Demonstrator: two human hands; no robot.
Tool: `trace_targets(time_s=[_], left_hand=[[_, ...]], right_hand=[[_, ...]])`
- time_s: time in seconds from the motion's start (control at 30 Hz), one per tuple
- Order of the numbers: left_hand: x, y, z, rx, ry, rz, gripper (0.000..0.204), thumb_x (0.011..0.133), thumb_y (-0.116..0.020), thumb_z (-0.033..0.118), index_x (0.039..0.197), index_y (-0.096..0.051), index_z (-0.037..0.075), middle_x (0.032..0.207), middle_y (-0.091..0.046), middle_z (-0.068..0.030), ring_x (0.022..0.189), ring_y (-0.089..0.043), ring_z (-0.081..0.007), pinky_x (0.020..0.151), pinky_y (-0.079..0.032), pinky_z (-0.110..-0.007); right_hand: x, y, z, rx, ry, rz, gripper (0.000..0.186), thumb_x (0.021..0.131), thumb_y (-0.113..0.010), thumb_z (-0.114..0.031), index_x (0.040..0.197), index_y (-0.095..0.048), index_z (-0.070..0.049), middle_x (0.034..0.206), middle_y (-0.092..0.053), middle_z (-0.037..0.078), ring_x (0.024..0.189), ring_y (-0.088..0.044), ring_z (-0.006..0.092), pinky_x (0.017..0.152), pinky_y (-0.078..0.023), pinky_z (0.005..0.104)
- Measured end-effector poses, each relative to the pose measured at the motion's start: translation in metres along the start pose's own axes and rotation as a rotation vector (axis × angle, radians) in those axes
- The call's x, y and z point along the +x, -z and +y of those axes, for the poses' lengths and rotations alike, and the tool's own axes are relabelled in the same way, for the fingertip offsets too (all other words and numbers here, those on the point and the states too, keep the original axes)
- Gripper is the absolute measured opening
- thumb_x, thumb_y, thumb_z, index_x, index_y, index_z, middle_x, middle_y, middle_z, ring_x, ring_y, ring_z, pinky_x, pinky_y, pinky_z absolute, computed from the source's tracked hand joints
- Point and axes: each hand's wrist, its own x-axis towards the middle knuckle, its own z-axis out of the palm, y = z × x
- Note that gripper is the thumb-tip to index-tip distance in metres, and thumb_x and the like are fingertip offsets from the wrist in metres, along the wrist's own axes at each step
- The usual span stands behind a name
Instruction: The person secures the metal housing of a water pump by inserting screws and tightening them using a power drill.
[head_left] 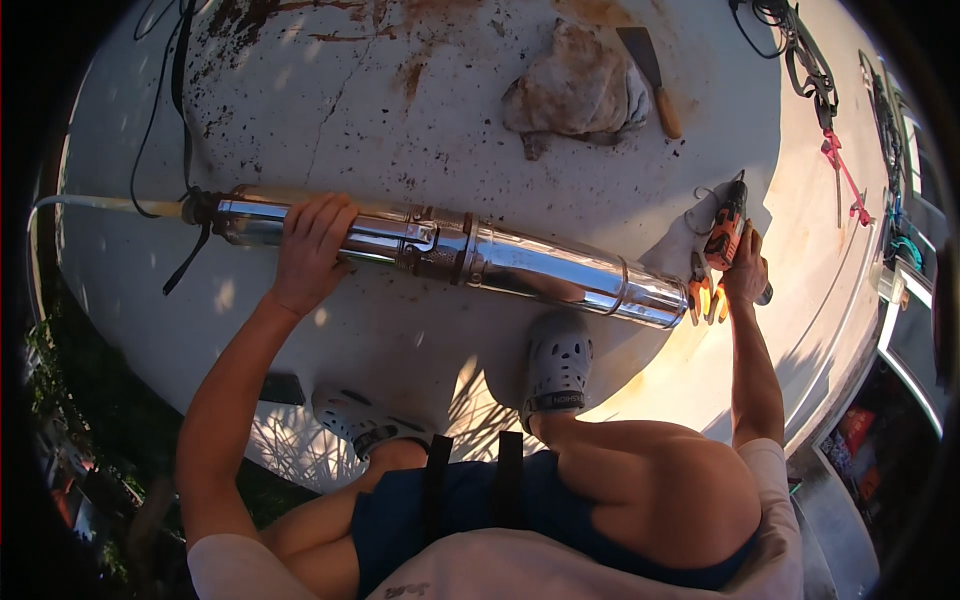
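Observation:
A long, shiny steel submersible pump (550,268) lies across the pale concrete in front of me, its right end a little nearer than its left. My left hand (316,240) is wrapped over the pump's left part, with the fingers on top. Off the pump's right end, my right hand (746,272) grips an orange and black cordless drill (726,232) by its handle. The drill's nose points away from me, and its lower part is partly hidden by my hand. Between drill and pump lie pliers with orange handles (708,300).
A pale pipe (105,203) and black cable run off the pump's left end. Farther out lie a dirty, crumpled cloth (575,85) and a scraper (655,82) with a wooden handle. Black straps and a pink rope (845,175) are at far right. My clogs (558,365) stand close to the pump.

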Motion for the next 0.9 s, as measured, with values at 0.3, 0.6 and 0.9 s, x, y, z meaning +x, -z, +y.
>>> trace_targets(time_s=[0.3, 0.6, 0.9], left_hand=[[0.014, 0.014, 0.001, -0.039, 0.017, -0.104, 0.097, 0.051, -0.090, 0.010, 0.137, -0.044, 0.010, 0.137, -0.051, -0.0108, 0.129, -0.047, -0.0306, 0.112, -0.031, -0.046], [0.023, 0.014, 0.006, -0.031, 0.034, -0.116, 0.096, 0.052, -0.089, 0.009, 0.137, -0.044, 0.009, 0.133, -0.052, -0.0115, 0.127, -0.047, -0.0317, 0.113, -0.030, -0.048], [0.029, 0.010, 0.012, 0.131, 0.050, -0.062, 0.108, 0.054, -0.093, 0.014, 0.147, -0.038, 0.011, 0.135, -0.047, -0.0096, 0.131, -0.044, -0.0284, 0.113, -0.030, -0.047]], right_hand=[[-0.011, -0.012, 0.005, 0.190, -0.047, -0.123, 0.084, 0.081, -0.069, -0.004, 0.154, -0.026, -0.002, 0.146, -0.042, 0.025, 0.125, -0.051, 0.0428, 0.100, -0.048, 0.0451], [-0.073, 0.049, -0.040, 1.192, -0.204, -0.267, 0.072, 0.091, -0.069, -0.019, 0.153, -0.034, -0.005, 0.143, -0.044, 0.018, 0.127, -0.050, 0.0269, 0.109, -0.042, 0.0401], [-0.100, 0.031, -0.103, 1.405, -0.149, -0.425, 0.121, 0.069, -0.092, -0.030, 0.158, -0.016, -0.002, 0.148, -0.040, 0.018, 0.140, -0.040, 0.0290, 0.116, -0.035, 0.0401]])
